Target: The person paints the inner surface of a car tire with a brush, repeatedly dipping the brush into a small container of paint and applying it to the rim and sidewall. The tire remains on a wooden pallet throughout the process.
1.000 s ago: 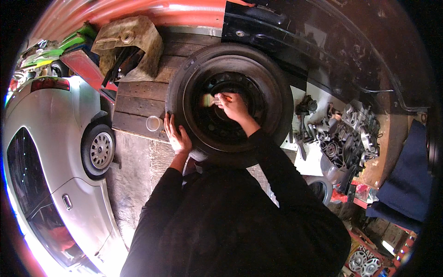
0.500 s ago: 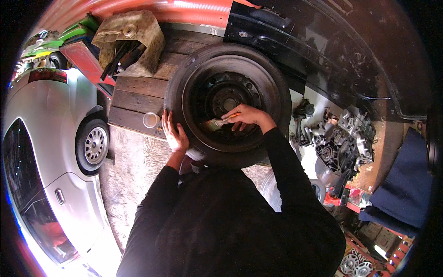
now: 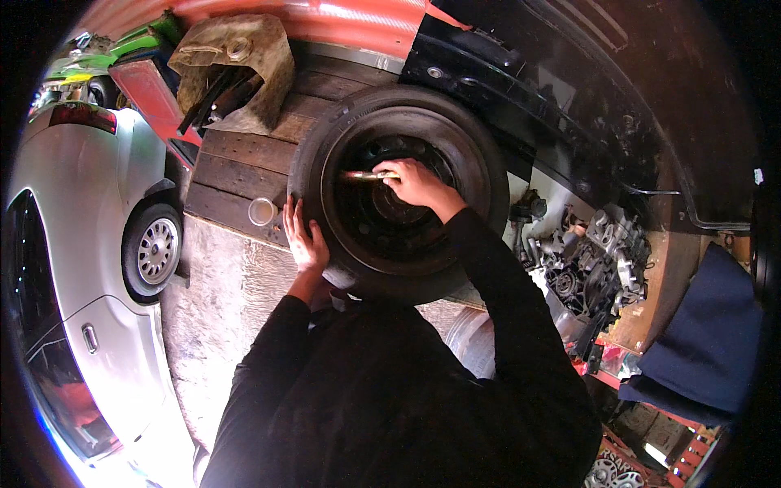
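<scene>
Left grip (image 3: 307, 244): bare hand, fingers spread and resting on the tyre's left side, nothing grabbed
Right grip (image 3: 415, 184): pinched round 1 paintbrush (image 3: 370, 175), reaching in over the steel rim (image 3: 415, 128)
Brush: points left inside the rim, can't tell if the bristles touch
Wheel: 1 rim with 1 tyre (image 3: 306, 167) fitted, lying flat on the wooden worktop (image 3: 236, 175)
Progress: looks mid-brushing to me; metal's dark all over, so no clue what's done vs left
Cup: 1 clear cup (image 3: 261, 212), just left of the tyre
Jug: 1 grubby cut-away jug (image 3: 272, 57), dark long bits inside, count unclear
Engine: 1 part-stripped engine (image 3: 598, 276), off right
Car: 1 silver car (image 3: 98, 268), well left, 1 wheel showing
</scene>
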The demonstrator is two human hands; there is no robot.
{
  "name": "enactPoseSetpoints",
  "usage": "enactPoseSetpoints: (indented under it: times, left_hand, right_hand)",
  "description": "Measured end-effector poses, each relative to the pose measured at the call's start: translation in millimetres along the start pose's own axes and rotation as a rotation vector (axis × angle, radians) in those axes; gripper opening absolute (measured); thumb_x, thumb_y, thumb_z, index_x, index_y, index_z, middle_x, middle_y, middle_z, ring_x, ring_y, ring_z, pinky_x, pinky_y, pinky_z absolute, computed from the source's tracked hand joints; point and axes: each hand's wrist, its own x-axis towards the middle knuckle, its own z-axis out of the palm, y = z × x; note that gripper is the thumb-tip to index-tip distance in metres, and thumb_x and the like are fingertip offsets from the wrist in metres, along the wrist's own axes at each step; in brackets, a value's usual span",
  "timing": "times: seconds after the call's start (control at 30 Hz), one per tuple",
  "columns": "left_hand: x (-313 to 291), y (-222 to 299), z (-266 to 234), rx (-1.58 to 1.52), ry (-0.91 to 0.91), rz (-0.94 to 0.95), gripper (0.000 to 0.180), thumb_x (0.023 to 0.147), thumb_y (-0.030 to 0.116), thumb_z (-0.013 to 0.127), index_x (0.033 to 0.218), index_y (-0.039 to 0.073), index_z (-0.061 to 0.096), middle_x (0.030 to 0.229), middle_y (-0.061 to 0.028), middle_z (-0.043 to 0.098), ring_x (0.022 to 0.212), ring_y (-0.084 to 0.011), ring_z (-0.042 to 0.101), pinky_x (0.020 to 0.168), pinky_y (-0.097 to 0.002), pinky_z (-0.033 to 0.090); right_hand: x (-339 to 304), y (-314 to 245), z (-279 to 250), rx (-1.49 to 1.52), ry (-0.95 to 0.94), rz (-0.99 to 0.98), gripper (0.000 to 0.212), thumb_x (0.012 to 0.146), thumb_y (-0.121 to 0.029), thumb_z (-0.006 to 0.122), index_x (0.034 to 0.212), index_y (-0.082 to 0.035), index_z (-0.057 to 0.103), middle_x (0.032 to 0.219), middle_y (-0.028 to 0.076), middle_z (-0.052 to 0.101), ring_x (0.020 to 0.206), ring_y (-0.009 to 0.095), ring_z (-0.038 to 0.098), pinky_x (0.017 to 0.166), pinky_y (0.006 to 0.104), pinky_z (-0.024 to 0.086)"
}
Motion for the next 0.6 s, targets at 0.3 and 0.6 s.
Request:
enactPoseSetpoints:
  times: [0.3,0.6]
  left_hand:
    - [-1.8,-3.5,3.1,-0.019,0.004,-0.005,0.054,0.092,0.009,0.051,0.146,0.003,0.048,0.16,-0.0186,0.037,0.148,-0.0442,0.031,0.123,-0.0531,0.023]
    - [0.0,1.8,-3.0,-0.023,-0.025,-0.026,0.054,0.092,0.008,0.05,0.146,0.002,0.047,0.16,-0.0195,0.036,0.148,-0.044,0.029,0.123,-0.0537,0.022]
  right_hand:
    - [-27.6,60.8,12.2,0.143,0.518,0.477,0.038,0.104,-0.014,0.054,0.141,-0.007,0.059,0.086,0.017,0.072,0.074,0.031,0.07,0.071,0.0441,0.055]
    - [-5.0,-3.6,110.4,0.176,0.512,0.357,0.035,0.099,-0.013,0.06,0.133,-0.007,0.065,0.101,0.023,0.071,0.09,0.033,0.071,0.08,0.0389,0.053]
